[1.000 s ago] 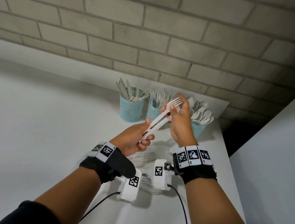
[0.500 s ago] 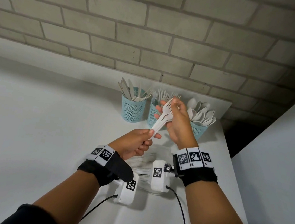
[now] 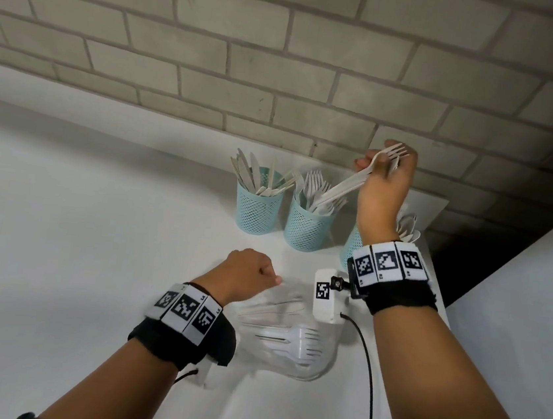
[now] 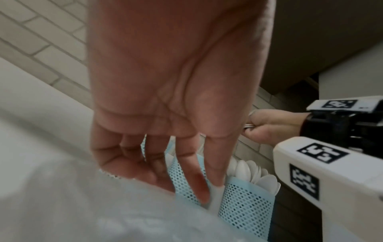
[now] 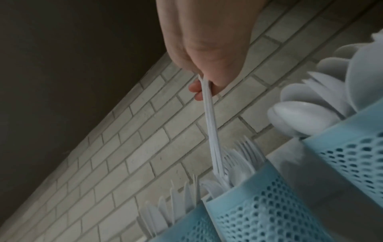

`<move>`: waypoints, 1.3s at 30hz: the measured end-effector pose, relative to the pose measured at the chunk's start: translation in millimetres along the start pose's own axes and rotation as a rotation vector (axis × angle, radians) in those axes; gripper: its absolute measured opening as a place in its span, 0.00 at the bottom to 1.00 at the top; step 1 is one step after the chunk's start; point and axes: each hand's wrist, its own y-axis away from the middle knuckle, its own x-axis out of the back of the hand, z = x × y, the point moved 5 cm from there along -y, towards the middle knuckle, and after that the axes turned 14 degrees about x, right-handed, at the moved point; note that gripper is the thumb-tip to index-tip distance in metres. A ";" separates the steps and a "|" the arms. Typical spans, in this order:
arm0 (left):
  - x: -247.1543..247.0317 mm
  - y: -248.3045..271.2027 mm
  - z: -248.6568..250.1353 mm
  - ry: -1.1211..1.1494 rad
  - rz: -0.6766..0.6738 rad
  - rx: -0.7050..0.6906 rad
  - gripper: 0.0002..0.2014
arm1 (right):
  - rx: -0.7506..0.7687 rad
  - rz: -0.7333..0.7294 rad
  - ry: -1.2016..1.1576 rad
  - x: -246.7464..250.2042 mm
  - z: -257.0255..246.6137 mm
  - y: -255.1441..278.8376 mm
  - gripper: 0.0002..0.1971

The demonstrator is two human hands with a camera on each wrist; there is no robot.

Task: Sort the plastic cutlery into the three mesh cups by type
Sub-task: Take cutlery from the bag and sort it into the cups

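Three light-blue mesh cups stand in a row by the brick wall: the knife cup, the fork cup and the spoon cup, the last partly hidden by my right wrist. My right hand is raised above the fork cup and pinches a small bundle of white forks near the tines. Their handles slant down into the fork cup. My left hand hangs low over the table, fingers loosely curled and holding nothing.
A clear plastic bag with more white forks lies on the white table between my wrists. The table's right edge drops off beside the spoon cup. A black cable runs from my right wrist camera.
My left hand let go of the fork handles and dropped toward the table. My right hand rose and moved right with the forks, and their handles went into the fork cup.
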 end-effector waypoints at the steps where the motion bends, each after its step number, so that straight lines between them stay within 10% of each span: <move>1: -0.9 -0.6 -1.8 -0.043 0.001 0.001 0.10 | 0.021 -0.019 0.021 -3.4 2.8 0.9 0.15; 6: -1.0 2.9 -7.1 -0.195 -0.023 0.026 0.12 | 0.122 -0.251 0.200 -23.0 28.9 17.4 0.07; 13: 1.3 3.7 -10.0 -0.166 -0.009 -0.049 0.14 | 0.288 -0.652 1.027 -28.6 58.0 40.6 0.14; 18: -1.0 8.9 -3.6 -0.253 0.079 -0.058 0.13 | 0.216 -0.816 1.098 -29.9 46.0 35.5 0.22; 23: -12.1 30.4 19.2 -0.398 0.157 -0.190 0.15 | 0.392 -0.598 0.724 -16.6 -3.7 56.6 0.14; 30: -47.3 36.5 15.3 -0.547 -0.014 -0.126 0.29 | -0.101 -1.101 0.782 20.9 34.0 127.5 0.06; 35: -49.6 33.2 11.6 -0.527 0.017 -0.070 0.30 | -0.394 -1.146 0.808 44.5 49.8 153.9 0.30; 39: -49.0 27.7 9.6 -0.543 0.034 -0.049 0.30 | -0.427 -1.056 0.820 52.7 57.6 154.9 0.24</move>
